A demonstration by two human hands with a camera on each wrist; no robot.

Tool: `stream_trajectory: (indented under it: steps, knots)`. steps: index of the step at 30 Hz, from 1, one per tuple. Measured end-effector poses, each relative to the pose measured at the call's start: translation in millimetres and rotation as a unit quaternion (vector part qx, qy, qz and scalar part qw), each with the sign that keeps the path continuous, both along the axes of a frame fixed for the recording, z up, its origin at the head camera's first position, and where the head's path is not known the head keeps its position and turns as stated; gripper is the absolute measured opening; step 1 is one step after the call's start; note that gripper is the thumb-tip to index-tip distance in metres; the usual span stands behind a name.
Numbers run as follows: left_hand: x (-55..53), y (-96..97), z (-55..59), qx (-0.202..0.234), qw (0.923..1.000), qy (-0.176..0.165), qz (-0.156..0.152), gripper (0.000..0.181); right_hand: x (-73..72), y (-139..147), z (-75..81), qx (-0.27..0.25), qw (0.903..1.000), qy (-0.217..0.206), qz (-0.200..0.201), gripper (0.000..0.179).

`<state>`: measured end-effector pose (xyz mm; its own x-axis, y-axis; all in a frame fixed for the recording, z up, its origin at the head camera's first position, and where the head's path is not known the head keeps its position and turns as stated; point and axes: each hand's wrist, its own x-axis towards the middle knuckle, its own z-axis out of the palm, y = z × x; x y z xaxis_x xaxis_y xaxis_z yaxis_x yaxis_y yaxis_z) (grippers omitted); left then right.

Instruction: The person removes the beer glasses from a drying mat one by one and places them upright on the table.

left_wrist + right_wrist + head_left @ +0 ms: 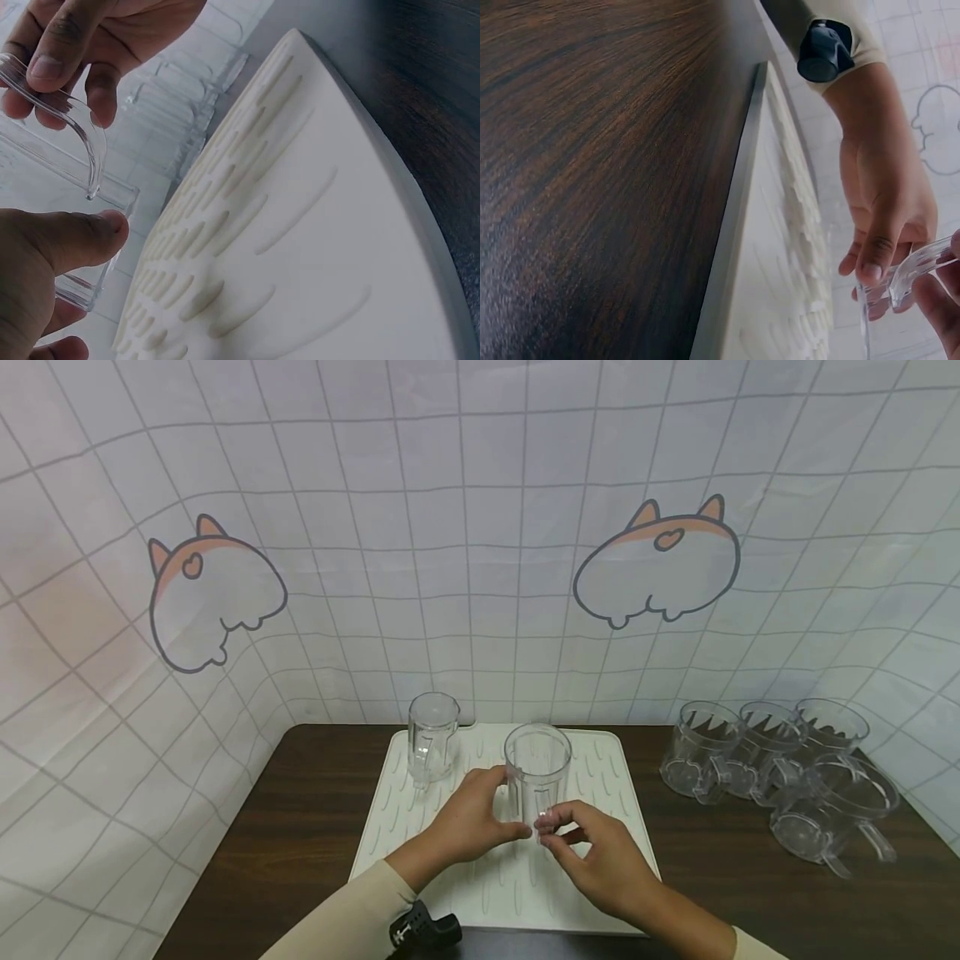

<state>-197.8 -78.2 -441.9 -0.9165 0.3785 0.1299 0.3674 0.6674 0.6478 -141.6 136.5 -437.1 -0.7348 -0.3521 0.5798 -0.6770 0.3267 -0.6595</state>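
A clear mug is upright over the middle of a white ridged drying mat. My left hand grips its body from the left, thumb toward me and fingers behind. At the handle, my right hand pinches with thumb and fingertips. In the left wrist view the handle curves down between the two hands. The right wrist view shows the left hand's thumb against the clear wall. Another clear mug stands at the mat's back left, its handle facing me.
Several clear mugs stand close together on the dark wooden table, to the right of the mat. A white gridded cloth with cartoon animals hangs behind and along the sides. A black wrist camera sits on the left wrist.
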Motion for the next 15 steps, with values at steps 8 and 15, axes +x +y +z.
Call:
stream_trajectory:
  steps: [8,15]
  knots:
    - [3.2,-5.1,0.9,-0.002,1.0000,0.005,-0.009,0.078,1.7,9,3.3,0.012,0.9995,0.008,-0.027,0.033]
    - [7.8,-18.7,-0.1,-0.027,0.9995,0.011,-0.013,0.073,2.5,21,4.3,0.021,0.9982,0.013,-0.055,0.035]
